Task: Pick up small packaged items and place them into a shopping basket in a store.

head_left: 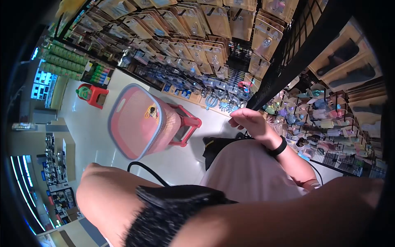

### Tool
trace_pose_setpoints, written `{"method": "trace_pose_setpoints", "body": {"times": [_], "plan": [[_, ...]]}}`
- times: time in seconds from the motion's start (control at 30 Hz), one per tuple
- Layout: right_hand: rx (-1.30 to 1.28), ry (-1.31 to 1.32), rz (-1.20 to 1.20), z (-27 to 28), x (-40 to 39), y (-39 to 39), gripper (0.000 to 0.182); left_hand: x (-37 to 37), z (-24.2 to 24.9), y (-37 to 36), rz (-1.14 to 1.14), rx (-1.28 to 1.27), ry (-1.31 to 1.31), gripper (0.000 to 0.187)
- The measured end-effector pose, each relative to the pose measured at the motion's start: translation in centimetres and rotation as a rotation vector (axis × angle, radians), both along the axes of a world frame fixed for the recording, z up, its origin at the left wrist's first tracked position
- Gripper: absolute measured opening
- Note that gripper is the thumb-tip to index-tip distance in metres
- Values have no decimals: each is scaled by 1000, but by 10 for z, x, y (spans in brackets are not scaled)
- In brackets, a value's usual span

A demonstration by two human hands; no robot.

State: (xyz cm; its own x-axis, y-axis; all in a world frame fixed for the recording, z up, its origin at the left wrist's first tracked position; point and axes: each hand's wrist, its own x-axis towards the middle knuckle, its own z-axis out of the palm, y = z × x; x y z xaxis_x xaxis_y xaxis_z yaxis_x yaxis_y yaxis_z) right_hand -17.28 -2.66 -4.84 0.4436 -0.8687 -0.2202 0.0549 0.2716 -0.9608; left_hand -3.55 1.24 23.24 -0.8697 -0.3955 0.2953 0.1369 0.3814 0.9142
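My right hand (252,124), with a black band on its wrist, is raised over the pale cloth (236,164) covering my knee. Its fingers bend loosely, and nothing shows in them. Hanging goods on the rack lie just beyond its fingertips. A bare limb (111,185) and a black fuzzy strap (164,214) fill the bottom of the view; my left hand is not visible. Ahead and to the left, a pink plastic basket (164,123) with a grey-blue rim rests on a red stool (191,121). A small yellow and black item (151,112) is inside it.
Wire racks (263,88) with several carded packages (197,51) rise in front and at right. Farther left, another red stool (98,96) carries a green object (83,92) on the pale floor (92,123). Shelves of goods (57,164) stand at far left.
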Motion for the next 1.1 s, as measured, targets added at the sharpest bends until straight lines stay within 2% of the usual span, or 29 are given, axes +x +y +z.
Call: {"method": "trace_pose_setpoints", "body": {"times": [0.4, 0.57, 0.67, 0.73, 0.77, 0.87, 0.9, 0.93, 0.97, 1.0, 1.1], "plan": [[22, -137, 44, -13, 8, 12, 21, 1, 15, 10, 14, -33, -132, 30], [103, -114, 99, -17, 21, 23, 20, 8, 28, 10, 60, -63, -191, 30], [164, 42, 158, -8, 39, 33, 21, 17, 44, 9, 142, -77, -253, 29], [163, -13, 161, -15, 53, 43, 24, 26, 48, 12, 185, -95, -294, 29], [238, 111, 97, -12, 60, 52, 23, 35, 41, 14, 219, -111, -299, 29], [-100, -717, -62, 31, 93, 68, 29, 91, -26, 25, 287, -227, -234, 36], [-66, -503, -43, 0, 90, 71, 28, 111, -45, 29, 306, -274, -211, 40], [-35, -284, 1, -33, 86, 74, 28, 133, -59, 35, 312, -208, -248, 43], [-4, -83, 64, -64, 82, 76, 28, 159, -73, 50, 377, -169, -371, 46], [160, -78, 0, -56, 93, 88, 27, 186, -94, 72, 441, -125, -494, 48], [217, 36, -70, -51, 135, 127, 24, 271, -201, 156, 800, 237, -482, 46]]}}
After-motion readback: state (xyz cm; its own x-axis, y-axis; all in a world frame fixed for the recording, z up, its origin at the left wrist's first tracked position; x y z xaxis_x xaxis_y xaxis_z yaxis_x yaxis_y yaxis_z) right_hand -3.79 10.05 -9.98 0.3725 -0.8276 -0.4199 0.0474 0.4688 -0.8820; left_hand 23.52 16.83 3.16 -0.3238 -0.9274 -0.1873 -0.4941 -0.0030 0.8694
